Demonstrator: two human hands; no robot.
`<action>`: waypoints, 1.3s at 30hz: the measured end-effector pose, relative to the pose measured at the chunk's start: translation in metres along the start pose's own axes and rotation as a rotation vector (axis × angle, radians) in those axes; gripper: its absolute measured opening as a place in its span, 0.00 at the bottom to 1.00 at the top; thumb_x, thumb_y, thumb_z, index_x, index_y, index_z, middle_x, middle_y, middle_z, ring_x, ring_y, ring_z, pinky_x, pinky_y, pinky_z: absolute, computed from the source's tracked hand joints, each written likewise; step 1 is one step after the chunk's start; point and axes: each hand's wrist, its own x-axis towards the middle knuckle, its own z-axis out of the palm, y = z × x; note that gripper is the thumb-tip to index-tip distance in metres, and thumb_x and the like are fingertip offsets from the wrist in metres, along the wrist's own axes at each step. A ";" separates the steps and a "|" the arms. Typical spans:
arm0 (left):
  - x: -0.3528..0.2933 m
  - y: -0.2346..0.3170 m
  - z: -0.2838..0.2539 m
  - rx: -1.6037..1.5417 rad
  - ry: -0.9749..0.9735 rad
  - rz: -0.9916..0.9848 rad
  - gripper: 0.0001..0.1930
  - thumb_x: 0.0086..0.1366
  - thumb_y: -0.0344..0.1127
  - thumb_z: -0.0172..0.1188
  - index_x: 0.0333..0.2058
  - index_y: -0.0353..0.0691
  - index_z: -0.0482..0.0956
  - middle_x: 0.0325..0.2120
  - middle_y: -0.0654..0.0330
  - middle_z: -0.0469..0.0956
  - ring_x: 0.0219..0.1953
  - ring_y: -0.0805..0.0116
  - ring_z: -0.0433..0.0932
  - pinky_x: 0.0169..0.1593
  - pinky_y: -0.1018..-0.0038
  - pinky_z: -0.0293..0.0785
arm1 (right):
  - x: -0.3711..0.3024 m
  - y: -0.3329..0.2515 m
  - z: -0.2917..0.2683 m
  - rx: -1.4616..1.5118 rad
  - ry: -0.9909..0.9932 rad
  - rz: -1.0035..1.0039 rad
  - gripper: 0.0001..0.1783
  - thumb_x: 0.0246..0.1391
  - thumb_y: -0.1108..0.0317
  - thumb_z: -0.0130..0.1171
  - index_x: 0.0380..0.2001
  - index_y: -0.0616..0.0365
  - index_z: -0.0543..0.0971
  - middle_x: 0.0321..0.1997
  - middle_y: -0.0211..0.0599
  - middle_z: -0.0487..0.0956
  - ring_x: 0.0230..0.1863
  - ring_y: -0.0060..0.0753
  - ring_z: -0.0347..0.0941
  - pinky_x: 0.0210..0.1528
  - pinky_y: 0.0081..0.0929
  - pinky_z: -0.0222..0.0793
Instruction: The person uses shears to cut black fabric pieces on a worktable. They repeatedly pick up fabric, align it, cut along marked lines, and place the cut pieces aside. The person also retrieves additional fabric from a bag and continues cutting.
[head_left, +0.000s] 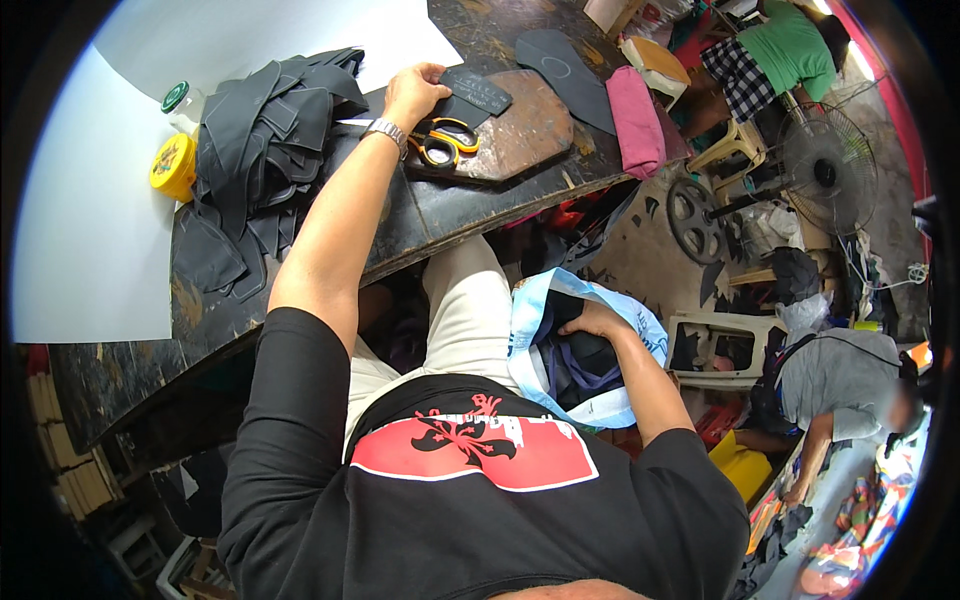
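Note:
My left hand (410, 98), with a metal watch on its wrist, reaches over the dark table. Its bent fingers pinch the edge of a dark flat piece with light handwriting (480, 92). Just below lies a pair of scissors with orange-and-black handles (440, 145), partly on a worn brown board (530, 125). My right hand (597, 318) is inside a light blue bag (625, 405) beside my lap. Dark cloth-like pieces (580, 365) fill the bag, and the fingertips are hidden among them. A heap of dark grey cut pieces (270, 130) lies left of my left forearm.
Behind the heap stand a yellow tub (174, 167) and a green-lidded jar (180, 100), near white sheets (90, 220). A dark grey piece (565, 75) and folded pink cloth (636, 125) lie rightward. A standing fan (825, 170) and two other people are at the right.

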 end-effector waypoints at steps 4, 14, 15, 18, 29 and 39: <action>-0.002 0.000 0.004 -0.102 0.056 0.039 0.20 0.57 0.35 0.69 0.49 0.39 0.82 0.43 0.55 0.84 0.44 0.68 0.83 0.50 0.74 0.76 | 0.001 -0.002 -0.002 0.091 -0.052 0.009 0.44 0.25 0.49 0.77 0.52 0.53 0.78 0.52 0.44 0.79 0.54 0.48 0.74 0.56 0.47 0.67; 0.006 0.005 0.003 -0.040 0.010 0.088 0.22 0.55 0.40 0.71 0.48 0.40 0.83 0.43 0.56 0.84 0.45 0.67 0.83 0.51 0.73 0.76 | -0.010 -0.020 -0.017 0.020 -0.040 -0.044 0.47 0.26 0.42 0.76 0.54 0.51 0.77 0.55 0.42 0.77 0.58 0.48 0.70 0.61 0.47 0.62; 0.007 0.006 0.006 -0.018 0.021 0.073 0.22 0.54 0.41 0.72 0.48 0.42 0.83 0.43 0.57 0.84 0.46 0.66 0.82 0.52 0.72 0.76 | -0.011 -0.021 -0.018 -0.022 -0.012 -0.046 0.48 0.26 0.41 0.75 0.54 0.51 0.77 0.56 0.43 0.77 0.58 0.48 0.70 0.62 0.47 0.62; 0.006 0.007 0.013 0.073 0.049 0.089 0.25 0.54 0.42 0.72 0.50 0.42 0.82 0.46 0.56 0.83 0.48 0.64 0.82 0.53 0.71 0.75 | -0.011 -0.023 -0.021 -0.035 -0.035 -0.038 0.49 0.27 0.42 0.76 0.55 0.55 0.76 0.56 0.45 0.76 0.57 0.49 0.72 0.59 0.42 0.65; -0.004 0.020 0.009 0.061 0.154 0.177 0.17 0.57 0.42 0.69 0.45 0.43 0.85 0.37 0.54 0.85 0.40 0.63 0.84 0.47 0.70 0.77 | -0.011 -0.018 -0.007 -0.127 0.046 0.048 0.48 0.27 0.50 0.76 0.56 0.57 0.73 0.56 0.48 0.75 0.57 0.52 0.71 0.62 0.43 0.64; -0.027 0.007 -0.024 -0.273 0.187 0.034 0.17 0.61 0.33 0.67 0.50 0.51 0.83 0.31 0.61 0.85 0.28 0.80 0.81 0.30 0.80 0.80 | 0.000 -0.009 -0.006 0.099 -0.117 0.076 0.54 0.26 0.53 0.77 0.59 0.64 0.68 0.60 0.56 0.72 0.62 0.53 0.67 0.65 0.37 0.61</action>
